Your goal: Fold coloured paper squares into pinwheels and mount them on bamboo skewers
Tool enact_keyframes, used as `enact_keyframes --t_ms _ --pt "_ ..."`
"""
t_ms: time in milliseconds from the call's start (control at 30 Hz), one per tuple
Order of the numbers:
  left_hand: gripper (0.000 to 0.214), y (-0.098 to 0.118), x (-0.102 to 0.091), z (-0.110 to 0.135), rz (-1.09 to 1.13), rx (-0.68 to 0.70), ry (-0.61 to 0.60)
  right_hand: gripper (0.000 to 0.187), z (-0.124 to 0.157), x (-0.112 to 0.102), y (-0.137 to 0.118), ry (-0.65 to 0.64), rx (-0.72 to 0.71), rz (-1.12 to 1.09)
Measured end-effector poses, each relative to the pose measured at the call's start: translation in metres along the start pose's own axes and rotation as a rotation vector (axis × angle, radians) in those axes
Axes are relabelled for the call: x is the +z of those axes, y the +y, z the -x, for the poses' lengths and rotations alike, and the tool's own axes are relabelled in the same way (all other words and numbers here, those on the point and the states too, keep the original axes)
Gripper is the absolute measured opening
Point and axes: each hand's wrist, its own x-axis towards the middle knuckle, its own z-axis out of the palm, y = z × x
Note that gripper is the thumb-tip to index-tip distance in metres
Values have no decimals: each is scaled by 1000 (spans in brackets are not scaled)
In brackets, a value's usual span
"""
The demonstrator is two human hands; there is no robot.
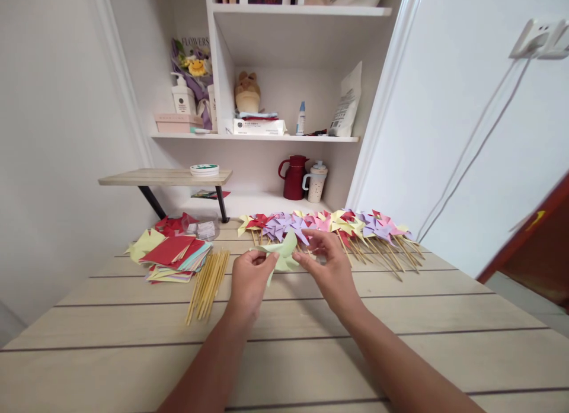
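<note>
A light green paper pinwheel (284, 258) with curved blades is held above the middle of the table. My left hand (251, 279) pinches its left side between thumb and curled fingers. At the right edge of the paper is my right hand (331, 271), its thumb tip beside a blade and its fingers bent and spread apart, with no firm grip showing. Left of my hands lie a bundle of thin wooden sticks (208, 285) and a stack of coloured paper squares (171, 251). Beyond them, finished-looking pinwheels on sticks (284, 224) form a long row.
A clear plastic box (207, 228) with small white pieces stands behind the paper stack. A small raised wooden shelf (164, 177) on black legs carries a round white tape roll (204, 170). At the back are a red jug (294, 179) and a pale cup (316, 183).
</note>
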Motion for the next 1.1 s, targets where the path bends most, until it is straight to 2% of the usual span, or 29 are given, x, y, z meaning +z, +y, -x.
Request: enact_keyframes --t_ms 100,167,267,367,500,633,933,1100 --pt "21 1 1 1 -43 29 -2 64 -3 -3 2 -38 35 -42" --pt "22 2 1 2 -37 33 -19 69 -4 -3 4 -98 115 -110" --pt "22 4 1 4 -12 11 -45 55 -3 -2 4 -213 239 -190" --pt "23 4 1 5 9 -8 -61 32 -2 0 1 -307 237 -193" --pt "27 3 1 5 28 -36 -74 16 0 2 -1 -284 213 -186" --pt "26 2 1 5 43 -58 -81 21 1 3 3 -239 215 -207" --pt "24 1 2 5 49 -84 -110 20 4 7 5 -312 225 -229" --pt "31 -6 1 3 52 -108 -127 25 5 9 9 -312 304 -277"
